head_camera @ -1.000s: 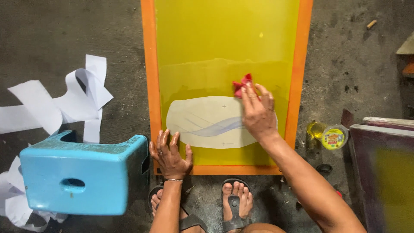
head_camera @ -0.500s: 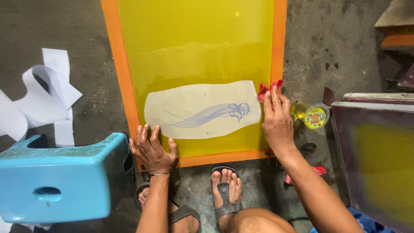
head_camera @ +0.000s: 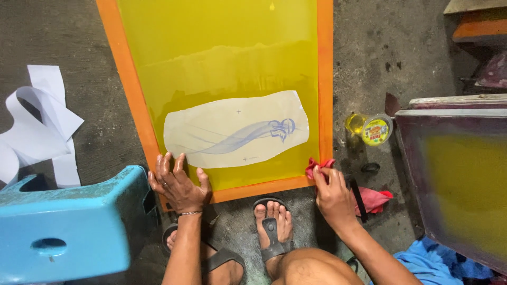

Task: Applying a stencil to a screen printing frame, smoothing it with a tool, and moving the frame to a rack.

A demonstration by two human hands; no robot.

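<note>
**Two hands at the near corners of a yellow screen frame**

Two bare hands work at the near edge of an orange-framed screen [head_camera: 125, 84] that lies flat on the concrete floor [head_camera: 63, 37]. The left hand [head_camera: 178, 183] lies flat with its fingers spread on the frame's near left corner, palm down and gripping nothing. The right hand [head_camera: 331, 196] is at the near right corner, its grip closed on a red rag [head_camera: 319, 165] that it presses against the orange rim there.

Inside the frame the yellow mesh [head_camera: 222, 58] carries a pale, rounded paper-like shape [head_camera: 211, 124] with a bluish swirling drawing [head_camera: 253, 133] on it; it sits in the near half of the screen, closer to the near edge than to the far one.

Two sandalled feet [head_camera: 272, 224] rest on the floor just below the frame's near edge. A light blue plastic stool [head_camera: 68, 227] stands to the left, near the left hand. White paper strips [head_camera: 42, 116] lie on the floor farther left. Right of the frame are a small yellow-lidded tub [head_camera: 376, 130], a second piece of red cloth [head_camera: 376, 200] and another screen with a dark frame [head_camera: 454, 179].
</note>
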